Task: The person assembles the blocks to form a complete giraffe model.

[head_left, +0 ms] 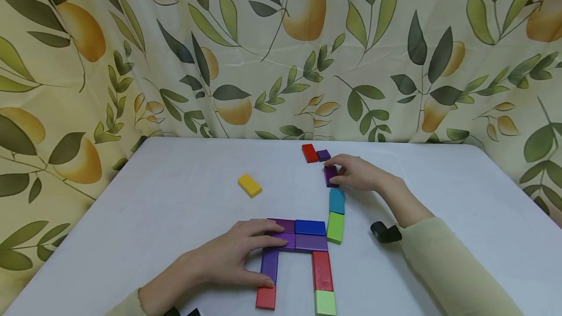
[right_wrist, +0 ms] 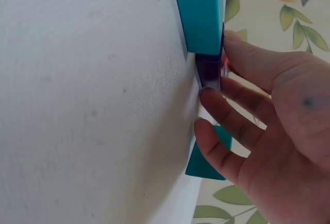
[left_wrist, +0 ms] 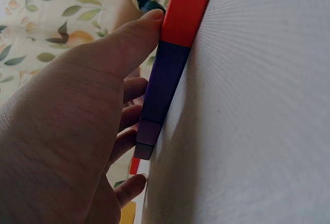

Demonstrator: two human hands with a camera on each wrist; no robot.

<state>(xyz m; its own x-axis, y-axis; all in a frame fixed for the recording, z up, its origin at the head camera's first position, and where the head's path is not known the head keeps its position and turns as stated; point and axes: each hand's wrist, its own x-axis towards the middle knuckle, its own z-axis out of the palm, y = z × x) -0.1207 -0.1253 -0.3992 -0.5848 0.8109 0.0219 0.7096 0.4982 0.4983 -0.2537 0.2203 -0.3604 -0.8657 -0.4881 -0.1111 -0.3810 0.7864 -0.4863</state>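
Two hands at work. Right hand (head_left: 357, 172), right of frame centre, pinches a purple block (head_left: 331, 176) lying flat just above the teal block (head_left: 337, 201), apparently lining it up. Left hand (head_left: 232, 257), lower centre, lies flat with fingers extended on the flat block figure (head_left: 303, 243), seemingly steadying it; thumb against the purple leg (left_wrist: 164, 82).

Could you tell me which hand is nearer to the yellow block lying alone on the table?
Left. The left hand rests on purple blocks below the yellow block; the right hand is farther right.
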